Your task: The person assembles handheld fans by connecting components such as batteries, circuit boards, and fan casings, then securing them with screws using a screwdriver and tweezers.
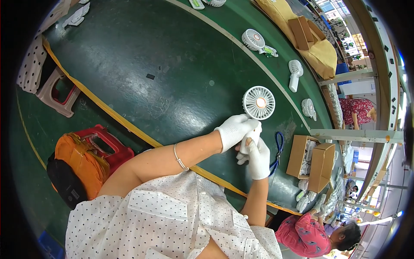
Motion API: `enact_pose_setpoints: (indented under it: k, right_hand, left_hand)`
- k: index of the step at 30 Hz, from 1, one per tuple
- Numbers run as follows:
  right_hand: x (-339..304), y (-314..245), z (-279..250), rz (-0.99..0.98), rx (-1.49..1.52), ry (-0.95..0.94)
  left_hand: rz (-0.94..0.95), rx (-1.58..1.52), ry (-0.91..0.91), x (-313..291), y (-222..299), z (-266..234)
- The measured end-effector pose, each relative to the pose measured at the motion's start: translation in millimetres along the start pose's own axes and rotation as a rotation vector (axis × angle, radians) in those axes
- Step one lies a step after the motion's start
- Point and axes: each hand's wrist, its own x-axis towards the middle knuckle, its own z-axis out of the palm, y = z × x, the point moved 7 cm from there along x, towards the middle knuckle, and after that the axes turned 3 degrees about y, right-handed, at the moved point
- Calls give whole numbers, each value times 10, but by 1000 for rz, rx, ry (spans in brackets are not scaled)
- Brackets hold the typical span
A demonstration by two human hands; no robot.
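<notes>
A white handheld fan (pixel 258 102) is held up over the green worktable, its round grille facing me with a pale orange centre. My left hand (pixel 236 130), in a white glove, is closed on the fan's handle just below the grille. Lower on the same handle, my right hand (pixel 257 159) is closed too, also gloved, with bare fingertips showing. Between them the gloves hide most of the handle. A blue cord loop (pixel 279 149) lies on the table beside my right hand.
Other fans lie on the far strip, one with green parts (pixel 253 39), one white (pixel 295 75). At right stands an open cardboard box (pixel 322 167) with white parts. A co-worker in pink (pixel 305 235) sits beyond. An orange bag (pixel 77 157) rests on a red stool at left.
</notes>
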Motion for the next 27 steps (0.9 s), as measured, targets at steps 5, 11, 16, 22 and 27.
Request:
enact_pose_setpoints:
  k: [5,11,16,22,27]
  right_hand:
    - [-63,-584,-78,-544,-649,410]
    - [189,-691,309,-717,-957,496]
    - [230,-736,359,-663,-1180,381]
    - [155,-831,185,-653,-1007,264]
    - [99,-671,-168,-730,-811,351]
  left_hand:
    - [-14,-317,34,82,-37,-73]
    - [-10,-521,111,161,5,-169]
    - [-93,-398,172,91,8,-160]
    - [-119,-364,161,7,14,-129]
    - [-85,-392,106,181,-71,-194]
